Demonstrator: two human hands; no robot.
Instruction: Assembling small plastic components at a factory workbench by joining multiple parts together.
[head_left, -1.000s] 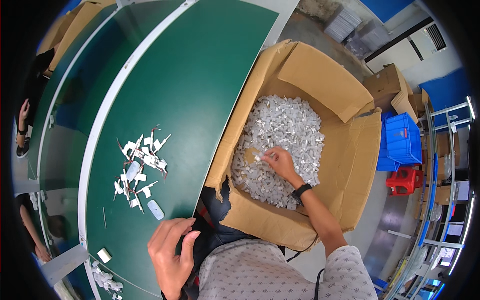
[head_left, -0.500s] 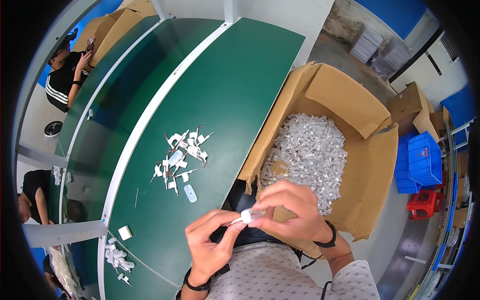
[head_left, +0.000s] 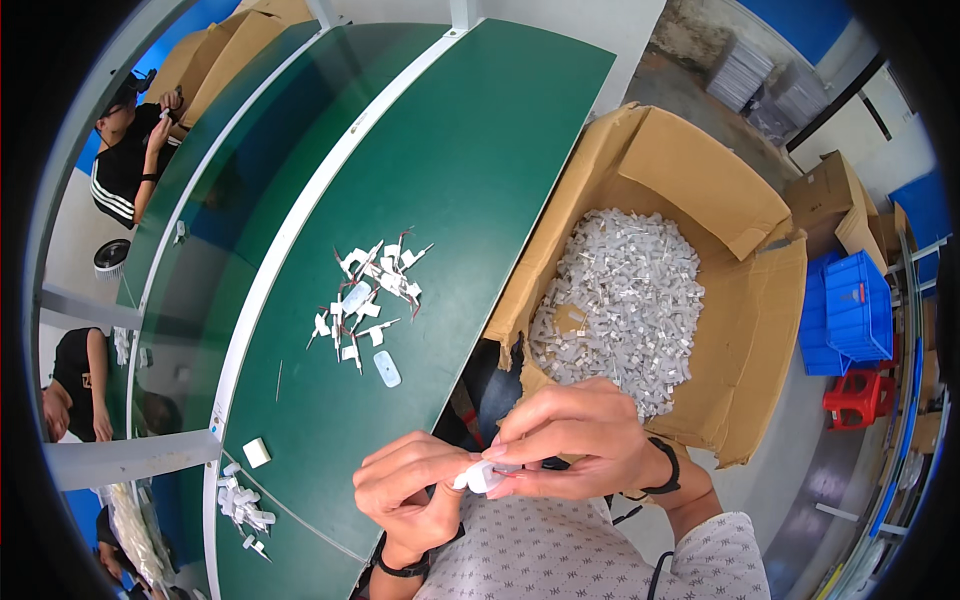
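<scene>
Part: small white piece (head_left: 478, 478) | pinched between fingers of left hand (head_left: 410, 490) and right hand (head_left: 575, 440)

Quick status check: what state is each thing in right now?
Left hand: closed on the small white part.
Right hand: pinching the same part.
Small white part: held between both hands, above the lap.
Cardboard box: flaps open, holding a heap of white parts.
Pile of pieces: loose on the green table.

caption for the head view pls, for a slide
Both hands, left hand and right hand, pinch a small white part between green table and cardboard box.
</scene>
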